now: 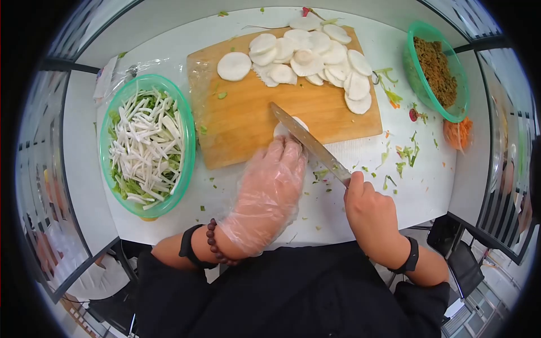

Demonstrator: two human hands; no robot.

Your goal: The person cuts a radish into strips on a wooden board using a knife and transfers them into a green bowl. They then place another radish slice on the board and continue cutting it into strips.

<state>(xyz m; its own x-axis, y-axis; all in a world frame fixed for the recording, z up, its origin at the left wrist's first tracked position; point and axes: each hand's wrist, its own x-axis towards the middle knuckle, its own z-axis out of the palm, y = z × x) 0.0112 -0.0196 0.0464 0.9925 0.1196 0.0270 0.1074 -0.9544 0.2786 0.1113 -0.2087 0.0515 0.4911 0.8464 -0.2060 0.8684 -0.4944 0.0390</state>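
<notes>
A white counter (321,222) bears a wooden cutting board (236,132); beside it, a green bowl (189,135) of white shreds (146,135). The left grip (267,186) (gloved in clear plastic) lies over the board; the bare right grip (372,217) clasps a knife (314,147). The blade crosses a white slice (280,130), pinned to the board under the left fingertips (275,149).

At twelve o'clock, round slices (234,66) are showing plain white against the orange-brown board (242,129). At nine, a mint-green bowl (190,135) is framing white strips (147,141). At two, another green bowl (418,85) is enclosing speckled brown filling (435,73). The knife (321,152) is gleaming silver-grey. At seven, a bracelet (211,239) is looking dark maroon; at six, a shirt (298,293) is appearing solid black.
</notes>
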